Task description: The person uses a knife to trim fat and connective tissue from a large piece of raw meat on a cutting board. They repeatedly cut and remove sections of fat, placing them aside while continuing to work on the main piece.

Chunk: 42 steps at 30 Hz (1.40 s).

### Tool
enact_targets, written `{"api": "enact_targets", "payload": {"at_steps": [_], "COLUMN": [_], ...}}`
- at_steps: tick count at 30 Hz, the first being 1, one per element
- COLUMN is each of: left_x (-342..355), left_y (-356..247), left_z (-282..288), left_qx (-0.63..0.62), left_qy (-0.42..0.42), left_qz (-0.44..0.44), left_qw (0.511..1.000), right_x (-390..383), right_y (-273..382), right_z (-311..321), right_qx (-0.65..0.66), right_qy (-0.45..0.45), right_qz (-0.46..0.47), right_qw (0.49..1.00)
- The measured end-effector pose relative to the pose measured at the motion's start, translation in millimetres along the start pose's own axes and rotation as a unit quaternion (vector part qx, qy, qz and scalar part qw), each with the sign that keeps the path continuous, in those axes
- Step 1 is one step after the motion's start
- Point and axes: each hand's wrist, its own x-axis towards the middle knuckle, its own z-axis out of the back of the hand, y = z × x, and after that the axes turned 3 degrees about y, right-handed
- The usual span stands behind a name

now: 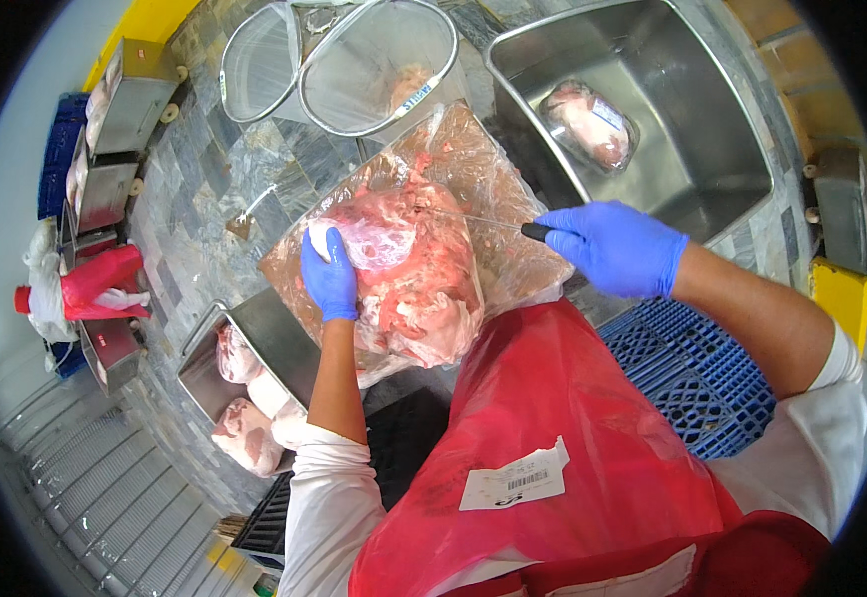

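A large piece of raw, fatty meat [423, 289] lies on a board wrapped in clear plastic [513, 229] in front of me. My left hand [331, 277], in a blue glove, presses against the left side of the meat, its thumb raised apart from the fingers. In my right hand [622, 249], also gloved in blue, is a knife [535, 232] with a black handle. Its thin blade points left and reaches the upper part of the meat; the tip cannot be made out against it.
Right of the board stands a deep metal tub [692, 139] with a wrapped meat package [590, 126]. Beyond the board are two hoops with clear bags [379, 65]. At lower left, a metal bin [204, 373] holds several meat pieces. A blue pallet [692, 373] lies at right; another person [100, 284] stands far left.
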Motion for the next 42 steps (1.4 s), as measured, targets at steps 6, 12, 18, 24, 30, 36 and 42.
{"api": "enact_targets", "payload": {"at_steps": [6, 12, 18, 24, 30, 36, 42], "left_x": [-1, -4, -5, -5, -3, 2, 1], "left_y": [-9, -9, -14, -9, -17, -37, -26], "left_z": [-2, 0, 5, 0, 6, -1, -3], "left_qx": [0.01, -0.025, 0.003, 0.003, -0.011, 0.05, 0.032], "left_qy": [-0.011, -0.03, -0.015, -0.046, -0.04, -0.023, -0.024], "left_qz": [0.003, 0.002, 0.02, -0.013, -0.032, -0.072, -0.095], "left_qw": [1.0, 0.999, 1.0, 0.999, 0.999, 0.996, 0.995], "right_x": [41, 67, 69, 43, 44, 102, 105], "right_y": [2, 42, 41, 50, 72, 39, -6], "right_z": [54, 94, 72, 6, -30, -53, -73], "right_qx": [0.065, 0.216, 0.066, -0.284, -0.359, -0.324, -0.127], "right_qy": [0.121, 0.173, 0.191, 0.055, 0.019, 0.013, -0.022], "right_qz": [-0.081, -0.332, -0.194, -0.074, -0.143, -0.11, -0.103], "right_qw": [0.987, 0.902, 0.96, 0.954, 0.922, 0.94, 0.986]}}
